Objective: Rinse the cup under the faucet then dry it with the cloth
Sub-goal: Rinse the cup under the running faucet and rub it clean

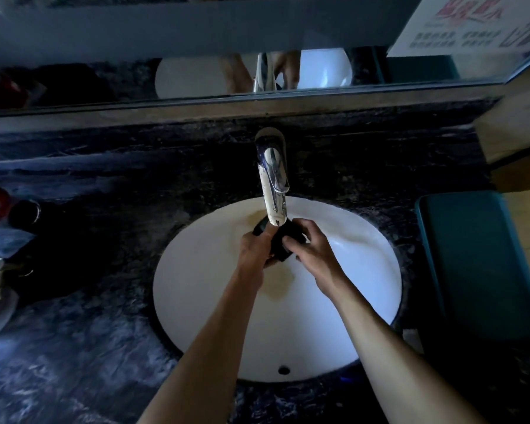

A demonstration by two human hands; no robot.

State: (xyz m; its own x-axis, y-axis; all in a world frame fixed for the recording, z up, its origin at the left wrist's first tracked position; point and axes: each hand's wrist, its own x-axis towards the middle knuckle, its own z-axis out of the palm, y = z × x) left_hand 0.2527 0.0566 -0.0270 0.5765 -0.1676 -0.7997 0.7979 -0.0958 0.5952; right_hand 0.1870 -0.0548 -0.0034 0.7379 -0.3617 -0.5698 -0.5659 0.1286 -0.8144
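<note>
A dark cup is held over the white sink, directly under the chrome faucet spout. It's gripped by the left hand & right hand, fingers curled round it.

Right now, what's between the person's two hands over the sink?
In the head view, the dark cup, held by the left hand and right hand, just under the faucet.

Dark cup tilted under chrome faucet spout, above white basin.
</note>
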